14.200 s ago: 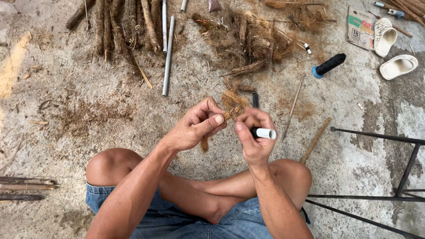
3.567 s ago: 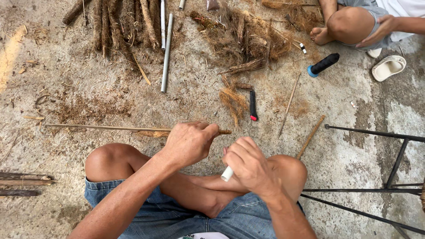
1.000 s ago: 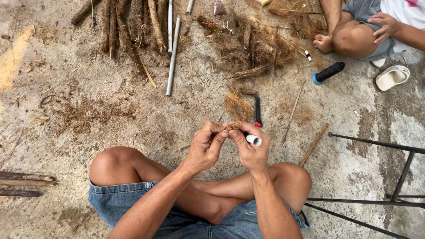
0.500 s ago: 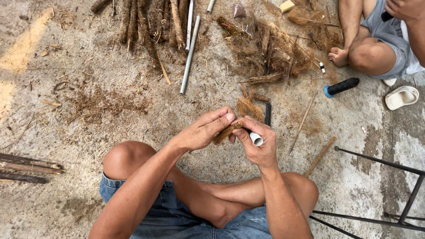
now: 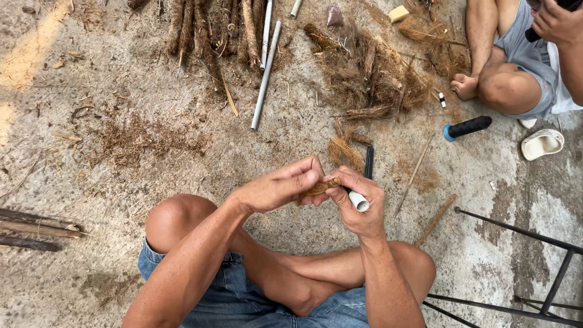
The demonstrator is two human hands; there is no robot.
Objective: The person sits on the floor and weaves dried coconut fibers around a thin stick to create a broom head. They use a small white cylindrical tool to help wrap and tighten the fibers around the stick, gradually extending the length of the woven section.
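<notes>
Rough concrete floor [image 5: 121, 79], littered with dry fibre and stick offcuts; the person sits cross-legged on it. The landmark is the loose pile of brown fibre [image 5: 370, 73] lying on the floor ahead of the knees.

Left hand [image 5: 276, 188]: fingers closed in a pinch on one end of a short brown fibre bundle [image 5: 322, 185]. Right hand [image 5: 358, 203]: clenched round a small white tube [image 5: 358, 201], whose end shows under the fingers, while thumb and forefinger pinch the bundle's other end. The bundle is held off the floor between both hands, well short of the fibre pile.

Change noted: a few seconds ago the left hand held a long thin stick stretched out sideways and the hands stood apart; since a second ago they meet on the bundle, and the grip looks unchanged in the last half second. The view itself has shifted, so floor items sit differently in frame. Judged: the work has moved to close handling of the fibre.

Near the pile: a grey pipe [image 5: 266, 76], a black-handled tool [image 5: 466, 127]. A second person sits just beyond the pile.
</notes>
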